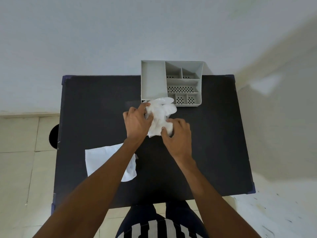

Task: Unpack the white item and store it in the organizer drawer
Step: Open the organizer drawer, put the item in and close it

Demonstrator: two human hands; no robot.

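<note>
Both hands are clamped on the crumpled white glove-like item (pixel 161 115), held over the black tabletop (pixel 214 143): the left hand (pixel 137 121) pinches its left edge, the right hand (pixel 178 134) its near end. Its long axis runs away from the person, its far tip overlapping the front edge of the grey plastic compartmented organizer (pixel 153 79), so the drawer likely lies just ahead. The flat white wrapper (pixel 101 158) lies behind the left forearm.

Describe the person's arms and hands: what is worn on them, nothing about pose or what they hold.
Both the left hand and the right hand are bare: no gloves, and no rings, watch or bands show. The forearms are uncovered all the way to the frame's bottom edge, so no sleeves are in view. Nothing is marked on them.
</note>
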